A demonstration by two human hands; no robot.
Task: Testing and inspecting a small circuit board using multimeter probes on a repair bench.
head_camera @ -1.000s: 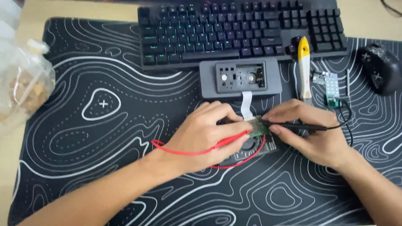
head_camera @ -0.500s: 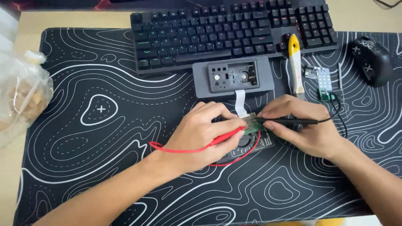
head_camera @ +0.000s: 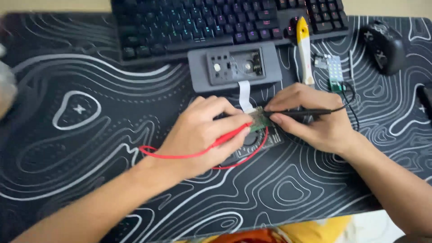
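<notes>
Keyboard [head_camera: 225, 27] shifted upward, patterned desk mat [head_camera: 90, 135]

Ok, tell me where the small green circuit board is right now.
In the head view the small green circuit board sits mid-mat, between the left hand and right hand, just below the grey case.

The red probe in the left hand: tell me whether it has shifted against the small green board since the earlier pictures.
No. The red probe in the left hand meets the green board at the same left edge; only the camera view shifted.
</notes>
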